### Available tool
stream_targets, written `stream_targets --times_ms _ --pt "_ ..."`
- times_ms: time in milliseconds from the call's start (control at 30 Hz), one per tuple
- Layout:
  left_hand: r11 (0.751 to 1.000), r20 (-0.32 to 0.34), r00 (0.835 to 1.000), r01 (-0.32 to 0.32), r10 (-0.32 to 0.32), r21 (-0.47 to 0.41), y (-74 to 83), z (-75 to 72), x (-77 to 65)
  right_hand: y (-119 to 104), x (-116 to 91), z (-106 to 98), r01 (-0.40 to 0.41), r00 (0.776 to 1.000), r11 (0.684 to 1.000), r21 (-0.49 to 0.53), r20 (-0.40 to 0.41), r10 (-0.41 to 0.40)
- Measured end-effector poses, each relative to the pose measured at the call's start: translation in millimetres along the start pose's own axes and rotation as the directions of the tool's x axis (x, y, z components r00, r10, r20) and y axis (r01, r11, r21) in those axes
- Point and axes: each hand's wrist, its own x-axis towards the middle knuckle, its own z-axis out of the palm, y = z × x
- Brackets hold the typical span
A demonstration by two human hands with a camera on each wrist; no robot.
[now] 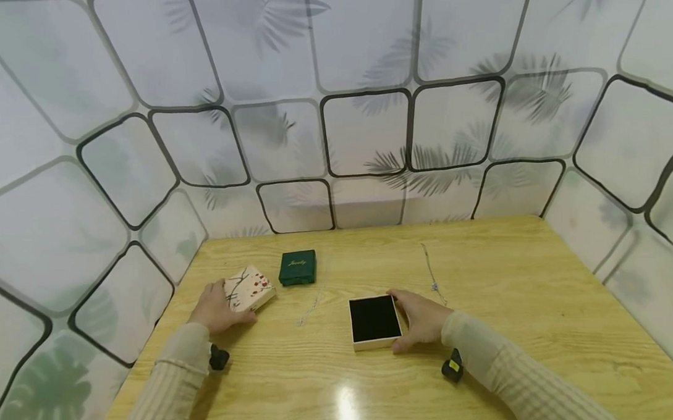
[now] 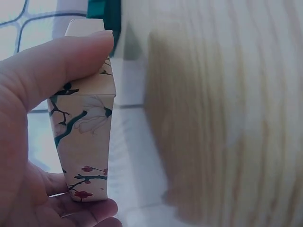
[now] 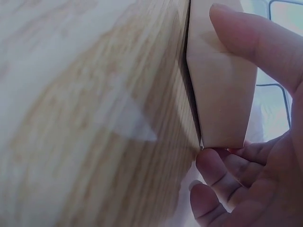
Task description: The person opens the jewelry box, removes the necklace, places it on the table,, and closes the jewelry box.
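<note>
My left hand grips a cream box lid printed with dark branches, red blossoms and a white flower. In the left wrist view the thumb lies across one side of the lid and fingertips hold its far end. My right hand holds the plain cream box base, lined in black, by its right side. Seen from the right wrist, thumb and fingers pinch opposite ends of the base, which sits at the tabletop.
A dark green jewelry box with gold lettering stands behind, between the hands. One thin silver necklace lies left of the base; another necklace with a pendant lies behind my right hand. Patterned fabric walls enclose the wooden table.
</note>
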Motion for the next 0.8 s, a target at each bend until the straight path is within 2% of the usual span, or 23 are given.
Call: stream_targets --times_ms 167,300,567,800 --pt "0.999 -0.028 0.999 -0.024 0.023 -0.044 7.3 -2.4 1.4 0.9 0.5 0.0 0.003 1.000 1.000 0.013 0.003 -0.003" --pt "0.997 -0.058 0.996 -0.068 0.065 -0.046 13.6 -3.1 1.0 -0.5 1.6 -2.1 0.010 1.000 1.000 0.010 -0.002 -0.010" --pt "0.987 -0.097 0.985 -0.151 0.146 -0.049 37.8 -3.9 -5.0 0.6 4.4 -1.8 0.019 0.999 1.000 -0.012 -0.026 -0.019" --pt "0.969 -0.126 0.964 -0.243 0.235 -0.052 61.5 -1.2 -10.7 1.3 5.3 -1.2 0.021 0.999 1.000 -0.002 -0.032 -0.021"
